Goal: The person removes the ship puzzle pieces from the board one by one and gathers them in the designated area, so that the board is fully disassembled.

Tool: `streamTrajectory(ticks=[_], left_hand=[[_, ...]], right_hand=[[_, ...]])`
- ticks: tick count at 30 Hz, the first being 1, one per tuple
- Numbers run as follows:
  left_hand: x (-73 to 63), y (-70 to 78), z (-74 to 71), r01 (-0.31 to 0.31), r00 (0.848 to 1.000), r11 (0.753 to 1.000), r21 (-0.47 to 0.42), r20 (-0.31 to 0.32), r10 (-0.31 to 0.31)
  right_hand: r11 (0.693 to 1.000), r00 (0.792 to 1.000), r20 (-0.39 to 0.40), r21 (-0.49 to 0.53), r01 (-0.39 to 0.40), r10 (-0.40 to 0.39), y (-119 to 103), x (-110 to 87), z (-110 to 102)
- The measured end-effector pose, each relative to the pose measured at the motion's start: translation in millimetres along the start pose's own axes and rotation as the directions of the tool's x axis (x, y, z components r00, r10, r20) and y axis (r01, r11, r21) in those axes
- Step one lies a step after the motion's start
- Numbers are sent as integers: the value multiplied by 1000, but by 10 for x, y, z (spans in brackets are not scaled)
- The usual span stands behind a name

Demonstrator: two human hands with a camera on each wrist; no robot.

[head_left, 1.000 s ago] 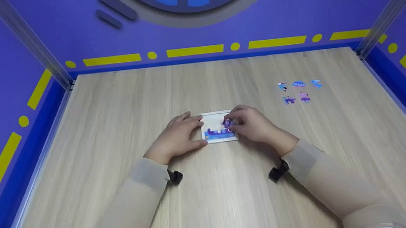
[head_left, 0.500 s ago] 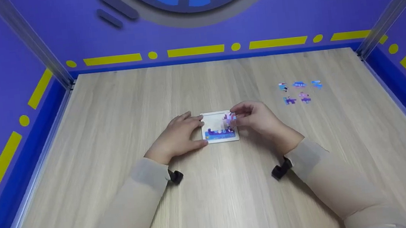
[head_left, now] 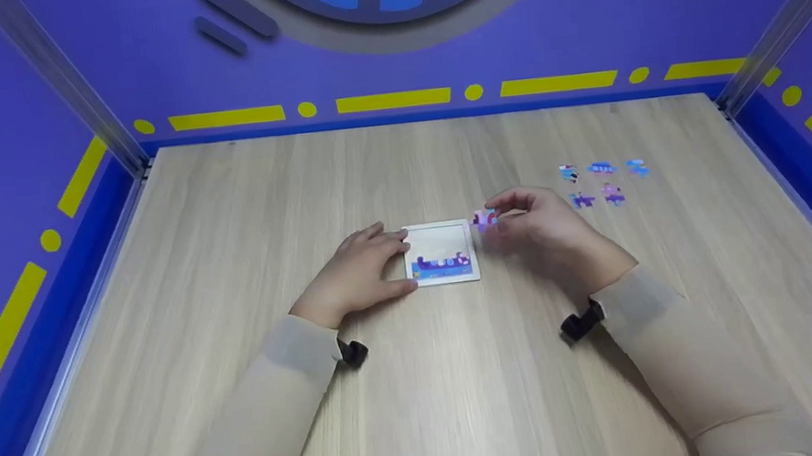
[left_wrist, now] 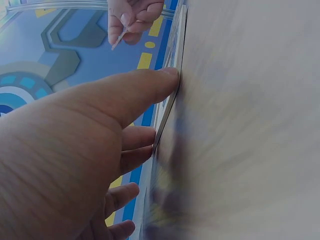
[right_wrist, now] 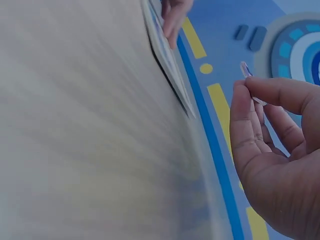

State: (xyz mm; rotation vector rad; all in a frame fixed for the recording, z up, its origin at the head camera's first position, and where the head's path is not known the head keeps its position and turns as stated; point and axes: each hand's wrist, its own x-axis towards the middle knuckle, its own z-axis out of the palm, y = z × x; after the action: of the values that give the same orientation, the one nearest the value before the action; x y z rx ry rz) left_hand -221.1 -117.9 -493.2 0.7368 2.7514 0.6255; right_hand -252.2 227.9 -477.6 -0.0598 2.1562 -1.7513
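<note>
Off the tray edge (head_left: 474, 251), the right hand (head_left: 553, 227) pinches a piece (head_left: 483, 220).

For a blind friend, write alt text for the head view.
A person's right hand pinches a jigsaw piece beside a partly filled white puzzle frame, which the left hand touches; five more pieces lie on the wood-grain table.

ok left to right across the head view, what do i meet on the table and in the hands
left hand → white-rimmed puzzle tray → held jigsaw piece → right hand → rightmost loose jigsaw piece
</note>
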Motion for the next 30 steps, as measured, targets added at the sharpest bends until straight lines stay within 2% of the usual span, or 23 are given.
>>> streamTrajectory(ticks=[4, 10, 14, 16, 18, 21, 23, 28, 30], left_hand=[[-1, 2, 1, 11, 1000, 1000, -4, -2, -11], [-5, 5, -4, 12, 1000, 1000, -6, 2, -12], [-9, 6, -5, 12, 1000, 1000, -11, 5, -12], [-11, 8, -7, 11, 1000, 1000, -14, 8, -11], [-12, 9, -9, 8, 1000, 1000, -11, 9, -7], [-7, 11, -8, 1, 1000, 1000, -10, 8, -1], [-2, 9, -5, -1, 1000, 1000, -6, 6, 1], [2, 4, -2, 7, 1000, 1000, 2, 7, -7], [4, 2, 1, 9, 1000, 1000, 4, 6, -9]], right_hand=[[1000, 1000, 11, -28, -15, 15, -12, 19, -156], [989, 996, 40, -128, -76, 81, -19, 12, -414], [990, 996, 49, -119, -75, 81, -23, -9, -630], [996, 997, 56, -73, -51, 55, -16, -17, -750], [998, 997, 66, 40, -40, 37, -7, -24, -877], [971, 997, 69, 237, -38, 22, 12, -43, -1071], [946, 998, 56, 320, -43, 26, 20, -62, -1194], [921, 999, -8, 388, -31, 37, 60, -122, -1451], [899, 999, -30, 439, -13, 29, 90, -141, -1534]])
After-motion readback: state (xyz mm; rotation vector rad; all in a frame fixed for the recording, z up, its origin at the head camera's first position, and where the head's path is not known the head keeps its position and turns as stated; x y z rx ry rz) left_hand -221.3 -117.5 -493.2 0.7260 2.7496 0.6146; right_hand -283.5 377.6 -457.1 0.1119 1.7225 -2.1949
